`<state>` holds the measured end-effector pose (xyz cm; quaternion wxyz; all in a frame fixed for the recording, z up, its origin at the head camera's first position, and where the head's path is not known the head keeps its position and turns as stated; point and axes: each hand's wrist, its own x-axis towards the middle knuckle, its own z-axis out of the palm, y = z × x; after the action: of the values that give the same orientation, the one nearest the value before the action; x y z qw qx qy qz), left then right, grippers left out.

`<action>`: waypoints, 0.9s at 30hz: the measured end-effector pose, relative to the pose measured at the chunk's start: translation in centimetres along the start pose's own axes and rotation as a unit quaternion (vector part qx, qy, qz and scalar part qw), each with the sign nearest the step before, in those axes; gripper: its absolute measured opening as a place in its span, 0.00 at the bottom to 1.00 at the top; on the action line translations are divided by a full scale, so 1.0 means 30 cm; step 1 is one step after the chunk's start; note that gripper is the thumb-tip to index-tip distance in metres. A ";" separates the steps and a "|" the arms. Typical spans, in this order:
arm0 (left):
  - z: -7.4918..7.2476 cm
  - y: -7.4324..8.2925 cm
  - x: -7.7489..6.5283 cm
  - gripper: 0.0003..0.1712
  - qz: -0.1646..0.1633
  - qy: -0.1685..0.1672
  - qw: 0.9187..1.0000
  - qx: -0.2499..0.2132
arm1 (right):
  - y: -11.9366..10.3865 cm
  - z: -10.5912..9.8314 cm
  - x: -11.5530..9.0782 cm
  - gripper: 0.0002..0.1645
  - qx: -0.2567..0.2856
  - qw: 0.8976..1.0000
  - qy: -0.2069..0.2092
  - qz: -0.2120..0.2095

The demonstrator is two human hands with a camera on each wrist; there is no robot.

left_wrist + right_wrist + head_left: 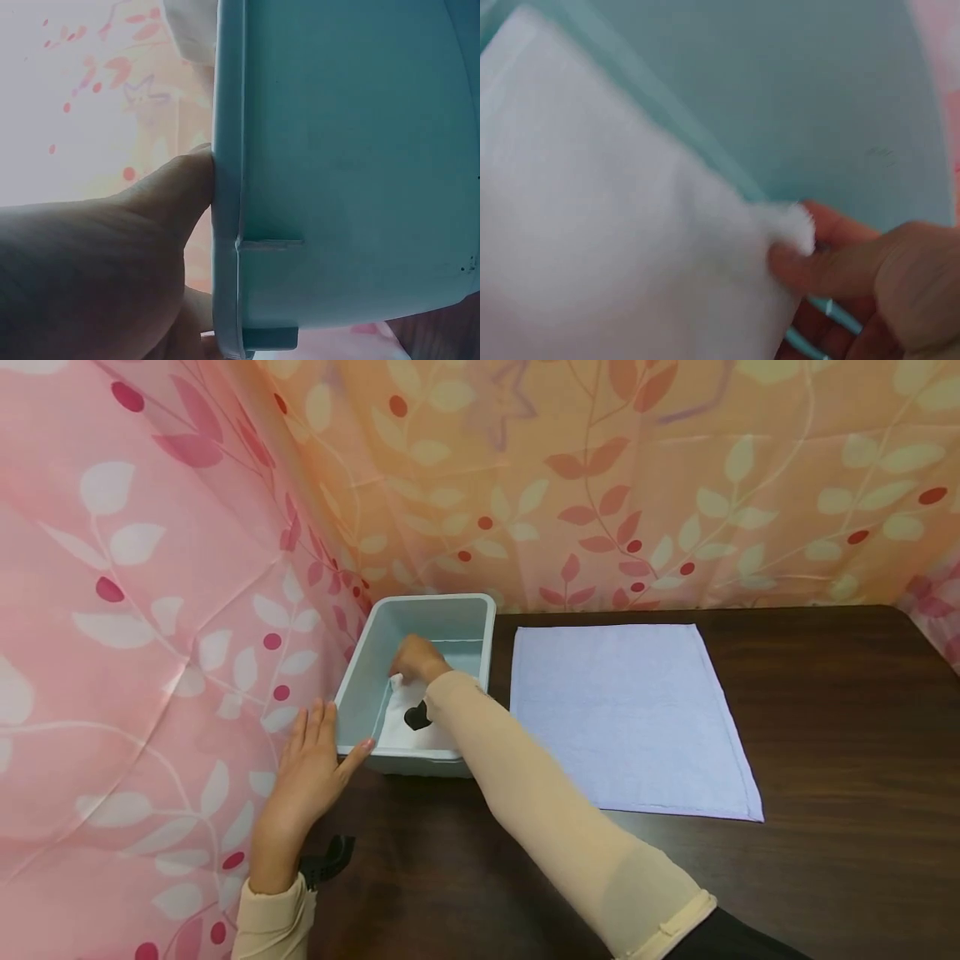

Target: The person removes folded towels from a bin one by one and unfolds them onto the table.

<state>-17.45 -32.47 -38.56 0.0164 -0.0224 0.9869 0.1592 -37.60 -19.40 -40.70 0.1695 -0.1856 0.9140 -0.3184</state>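
A grey-blue plastic bin [430, 768] stands on the table at the left in the head view. Inside it, my right hand [417, 658] pinches the edge of a white cloth [395, 720] between thumb and fingers. The right wrist view shows the thumb [832, 271] pressing on the bunched edge, with the cloth spreading flat away from it. My left hand [313, 768] rests on the bin's near left corner, fingers straight along the outside. Its thumb [176, 184] lies at the front rim in the left wrist view.
A pale lavender towel [630, 718] lies flat on the dark wooden table [832, 735], just right of the bin. Patterned pink curtain [187, 635] hangs close along the left side, and an orange one [660, 485] hangs behind the table.
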 end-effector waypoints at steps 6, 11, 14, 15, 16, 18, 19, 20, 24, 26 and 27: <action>-0.003 0.012 0.007 0.54 0.002 -0.004 1.000 0.004 | -0.015 -0.069 0.023 0.14 -0.021 0.997 -0.047 -0.054; -0.010 0.013 0.000 0.55 0.000 -0.013 1.000 -0.002 | -0.066 -0.156 -0.007 0.14 -0.012 0.990 -0.078 -0.117; -0.015 0.011 -0.005 0.55 -0.001 -0.017 1.000 -0.006 | -0.087 -0.187 -0.046 0.13 -0.016 0.983 -0.087 -0.161; -0.017 0.011 -0.006 0.55 -0.001 -0.018 1.000 -0.007 | -0.090 -0.191 -0.055 0.13 -0.014 0.981 -0.091 -0.171; -0.016 0.010 -0.006 0.55 -0.002 -0.019 1.000 -0.009 | -0.093 -0.195 -0.064 0.13 -0.012 0.979 -0.095 -0.180; -0.016 0.010 -0.007 0.55 -0.002 -0.020 1.000 -0.010 | -0.097 -0.204 -0.080 0.13 -0.014 0.976 -0.100 -0.193; -0.015 0.010 -0.007 0.56 -0.002 -0.021 1.000 -0.011 | -0.100 -0.211 -0.089 0.13 -0.013 0.974 -0.101 -0.202; -0.015 0.011 -0.007 0.56 -0.002 -0.022 1.000 -0.011 | -0.106 -0.220 -0.097 0.13 -0.015 0.972 -0.098 -0.212; -0.017 0.014 -0.008 0.56 -0.003 -0.027 1.000 -0.009 | -0.143 -0.280 -0.139 0.14 -0.019 0.966 -0.074 -0.245; -0.020 0.015 -0.007 0.57 -0.005 -0.030 1.000 -0.009 | -0.164 -0.319 -0.166 0.14 -0.020 0.965 -0.062 -0.256; -0.021 0.015 -0.007 0.57 -0.005 -0.029 1.000 -0.008 | -0.172 -0.337 -0.181 0.14 -0.017 0.964 -0.057 -0.261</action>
<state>-17.28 -32.25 -37.80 0.0460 -0.0225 0.9845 0.1680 -36.00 -15.48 -28.87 0.1296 -0.4382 0.8282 -0.3246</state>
